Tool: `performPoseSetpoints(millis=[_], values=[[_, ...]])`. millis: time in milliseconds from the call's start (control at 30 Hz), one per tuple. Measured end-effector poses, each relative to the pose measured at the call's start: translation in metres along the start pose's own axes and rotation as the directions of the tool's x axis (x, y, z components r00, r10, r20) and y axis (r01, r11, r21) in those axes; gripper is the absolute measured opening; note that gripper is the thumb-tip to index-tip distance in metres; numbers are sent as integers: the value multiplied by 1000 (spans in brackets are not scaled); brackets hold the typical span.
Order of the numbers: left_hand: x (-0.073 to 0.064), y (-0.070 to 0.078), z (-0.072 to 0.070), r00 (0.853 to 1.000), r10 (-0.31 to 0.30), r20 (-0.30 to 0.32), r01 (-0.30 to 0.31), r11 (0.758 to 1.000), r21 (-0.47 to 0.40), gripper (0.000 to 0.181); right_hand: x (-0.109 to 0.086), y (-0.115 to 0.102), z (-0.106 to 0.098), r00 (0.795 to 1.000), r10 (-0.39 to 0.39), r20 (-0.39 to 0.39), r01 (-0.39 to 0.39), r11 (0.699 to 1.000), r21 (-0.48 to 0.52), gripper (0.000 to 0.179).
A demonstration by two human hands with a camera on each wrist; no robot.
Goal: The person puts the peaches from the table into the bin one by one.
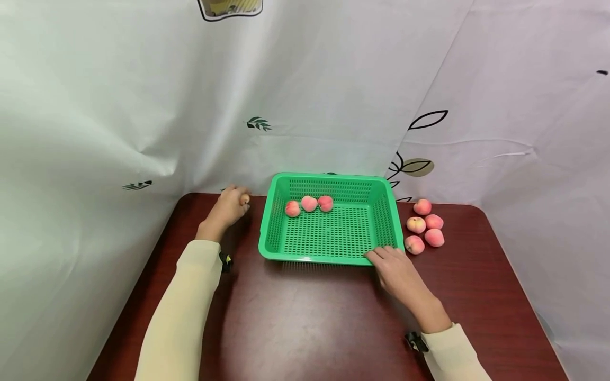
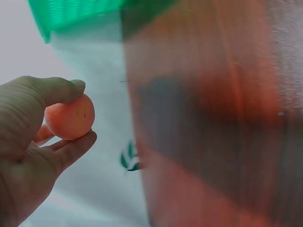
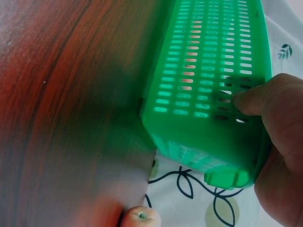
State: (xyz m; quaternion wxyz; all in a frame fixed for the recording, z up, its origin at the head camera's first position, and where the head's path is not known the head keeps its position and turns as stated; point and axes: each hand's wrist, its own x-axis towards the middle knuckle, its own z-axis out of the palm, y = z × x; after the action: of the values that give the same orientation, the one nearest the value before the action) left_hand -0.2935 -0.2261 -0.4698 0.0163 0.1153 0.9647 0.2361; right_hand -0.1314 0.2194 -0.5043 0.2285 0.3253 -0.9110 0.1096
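My left hand (image 1: pixel 230 205) pinches a peach (image 2: pixel 71 117) between thumb and fingers, raised over the table to the left of the basket. The green plastic basket (image 1: pixel 329 260) has slotted walls and stands near the back of the table. Three peaches lie inside it, toward its back left: one peach (image 1: pixel 293 209) apart in front, with a paler peach (image 1: pixel 308 203) and a redder peach (image 1: pixel 325 203) side by side. My right hand (image 1: pixel 393 267) grips the basket's front right corner, its thumb (image 3: pixel 248 101) against the slotted outer wall in the right wrist view.
Several loose peaches (image 1: pixel 434 237) lie together on the table just right of the basket. A dark red-brown wooden table (image 1: pixel 305 323) carries everything. White sheeting (image 1: pixel 324 95) with leaf prints hangs behind and along both sides.
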Motion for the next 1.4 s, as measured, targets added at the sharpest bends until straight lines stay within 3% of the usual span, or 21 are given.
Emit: performPoseSetpoints(millis=[333,633,833,933,1067,1267,1400], values=[[-7,30,-28,993,38,-112,-41,999,-23,51,1,-1,-1,1000,-21,1,21,1000,-6,31],[-1,81,-33,964,191,-184,-199,980,-27,50,-3,2,-2,1000,-10,9,10,1000,-8,29],[8,109,-36,967,222,-125,-232,970,-73,49,-1,1,0,1000,-15,0,15,1000,-1,30],[14,124,-33,961,259,-97,-267,961,-79,49,-2,1,1,1000,-17,-1,17,1000,4,30],[25,144,-26,955,294,-42,-297,950,-94,49,-3,0,1,1000,-14,-1,14,1000,3,29],[42,166,-11,959,281,43,-271,949,-163,49,-2,0,0,1000,-14,-4,14,1000,2,29],[52,175,1,953,288,94,-270,949,-162,48,-1,0,0,1000,-17,-4,17,1000,1,30]])
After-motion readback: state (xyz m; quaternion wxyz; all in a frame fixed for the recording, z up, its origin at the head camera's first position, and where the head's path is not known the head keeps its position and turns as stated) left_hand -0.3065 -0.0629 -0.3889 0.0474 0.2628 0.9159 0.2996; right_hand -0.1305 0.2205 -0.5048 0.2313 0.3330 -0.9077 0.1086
